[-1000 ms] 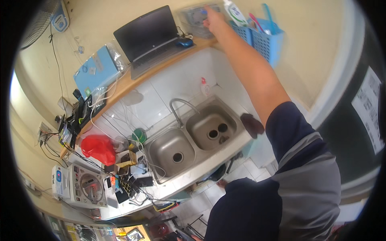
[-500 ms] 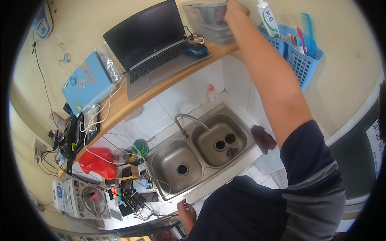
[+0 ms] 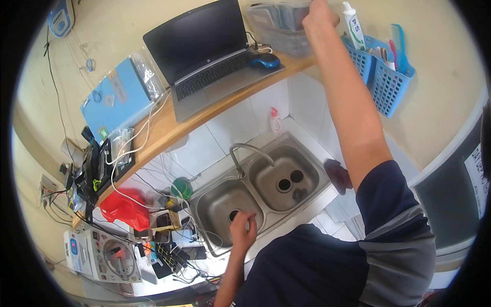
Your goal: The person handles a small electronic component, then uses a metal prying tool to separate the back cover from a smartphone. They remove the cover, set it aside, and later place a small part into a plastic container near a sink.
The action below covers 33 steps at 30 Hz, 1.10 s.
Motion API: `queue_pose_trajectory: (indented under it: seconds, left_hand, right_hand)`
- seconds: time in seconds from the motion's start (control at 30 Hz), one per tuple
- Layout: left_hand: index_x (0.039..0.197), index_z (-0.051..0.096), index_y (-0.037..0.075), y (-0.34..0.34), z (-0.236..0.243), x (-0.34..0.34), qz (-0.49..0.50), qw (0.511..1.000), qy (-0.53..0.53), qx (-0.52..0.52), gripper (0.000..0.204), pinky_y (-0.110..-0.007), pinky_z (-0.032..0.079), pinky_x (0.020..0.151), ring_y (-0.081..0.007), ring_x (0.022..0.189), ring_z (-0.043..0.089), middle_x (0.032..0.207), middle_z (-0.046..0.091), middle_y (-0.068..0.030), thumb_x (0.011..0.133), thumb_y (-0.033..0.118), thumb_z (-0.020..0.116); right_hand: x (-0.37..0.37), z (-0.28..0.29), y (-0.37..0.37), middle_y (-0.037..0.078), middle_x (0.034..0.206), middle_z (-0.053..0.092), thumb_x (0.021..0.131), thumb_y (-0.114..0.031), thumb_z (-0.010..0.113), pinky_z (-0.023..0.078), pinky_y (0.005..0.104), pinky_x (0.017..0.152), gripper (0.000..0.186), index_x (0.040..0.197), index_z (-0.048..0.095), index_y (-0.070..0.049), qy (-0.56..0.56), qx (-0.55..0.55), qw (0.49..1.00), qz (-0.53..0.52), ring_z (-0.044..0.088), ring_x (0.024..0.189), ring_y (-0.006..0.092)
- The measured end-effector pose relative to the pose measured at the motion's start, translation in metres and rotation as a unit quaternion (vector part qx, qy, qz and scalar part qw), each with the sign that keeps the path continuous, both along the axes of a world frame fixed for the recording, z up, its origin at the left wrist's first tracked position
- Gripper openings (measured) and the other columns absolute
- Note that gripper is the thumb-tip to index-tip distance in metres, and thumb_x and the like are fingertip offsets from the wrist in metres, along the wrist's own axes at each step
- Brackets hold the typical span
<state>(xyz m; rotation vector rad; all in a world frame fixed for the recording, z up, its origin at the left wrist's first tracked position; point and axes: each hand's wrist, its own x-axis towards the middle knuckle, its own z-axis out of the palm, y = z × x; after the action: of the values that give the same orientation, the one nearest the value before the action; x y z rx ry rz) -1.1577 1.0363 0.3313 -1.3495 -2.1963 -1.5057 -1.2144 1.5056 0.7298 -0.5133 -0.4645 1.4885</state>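
Observation:
My right arm reaches up over the wooden shelf. At its end, my right hand [image 3: 321, 16] is closed at the right end of the upper clear plastic container [image 3: 276, 18]; the fingertips are partly hidden at the top of the picture. A second clear plastic container [image 3: 289, 43] sits beneath it, and dark things show through the upper one. My left hand [image 3: 243, 231] hangs over the left basin of the steel sink [image 3: 266, 220], its fingers curled in, with nothing visible in them.
A laptop [image 3: 209, 61] with a blue mouse [image 3: 265, 60] stands on the shelf [image 3: 189, 125]. Blue baskets [image 3: 391, 84] hold toothpaste and a comb on the right. Cables, phones and a white machine [image 3: 112, 253] crowd the lower left. A curved faucet [image 3: 245, 148] rises behind the basins.
My left hand has risen from beside the counter's front edge to over the left basin. My right hand stays by the containers, and the whole view has shifted slightly.

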Motion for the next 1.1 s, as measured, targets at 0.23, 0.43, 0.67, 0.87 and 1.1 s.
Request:
queue_pose_trajectory:
  seconds: [0.23,0.43,0.67,0.87,1.1]
  left_hand:
    - [0.104,0.073,0.000,0.067,0.137,-0.043,-0.114,0.987,0.068,0.089,0.019,-0.036,0.053,0.073,-0.0289,0.080,0.068,0.089,0.068,-0.0146,0.089,-0.009,0.065]
    - [0.105,0.071,-0.002,0.080,0.170,-0.039,-0.155,0.978,0.051,0.131,0.013,-0.029,0.052,0.082,-0.0180,0.087,0.067,0.095,0.071,-0.0101,0.097,-0.005,0.061]
    - [0.148,0.047,-0.002,0.095,0.217,-0.094,-0.185,0.936,-0.204,0.217,0.046,-0.042,0.056,0.104,-0.0258,0.115,0.069,0.122,0.068,-0.0176,0.107,0.014,0.061]
    - [0.166,0.020,0.000,0.076,0.288,-0.114,-0.212,0.810,-0.412,0.358,0.095,-0.051,0.053,0.108,-0.0370,0.124,0.062,0.138,0.056,-0.0250,0.103,0.056,0.063]
    - [0.158,0.034,-0.009,-0.074,0.212,-0.046,-0.049,0.914,-0.296,0.274,0.097,-0.047,0.049,0.109,-0.0339,0.114,0.065,0.114,0.066,-0.0207,0.102,0.068,0.052]
  right_hand:
    - [0.016,0.021,-0.041,0.027,0.129,0.070,0.083,-0.025,0.081,0.056,0.0420,0.097,0.064,0.126,0.063,0.018,-0.065,0.030,0.993,-0.091,0.069,0.114,0.0313]
    - [0.040,0.028,-0.065,0.024,0.118,0.073,0.083,-0.023,0.080,0.057,0.0429,0.091,0.055,0.119,0.066,0.017,-0.083,0.055,0.992,-0.081,0.071,0.104,0.0301]
    - [0.070,0.004,-0.082,0.017,0.106,0.072,0.087,-0.020,0.079,0.059,0.0419,0.076,0.041,0.112,0.067,0.011,0.072,0.157,0.984,0.048,0.070,0.087,0.0251]
    - [0.112,-0.050,-0.144,0.005,0.095,0.070,0.087,-0.008,0.074,0.059,0.0388,0.077,0.013,0.098,0.066,-0.008,0.063,0.153,0.960,0.226,0.072,0.089,0.0220]
    - [0.180,-0.157,-0.239,0.014,0.119,0.070,0.093,-0.025,0.068,0.057,0.0467,0.102,0.034,0.117,0.068,-0.002,-0.107,0.053,0.942,0.315,0.069,0.115,0.0301]
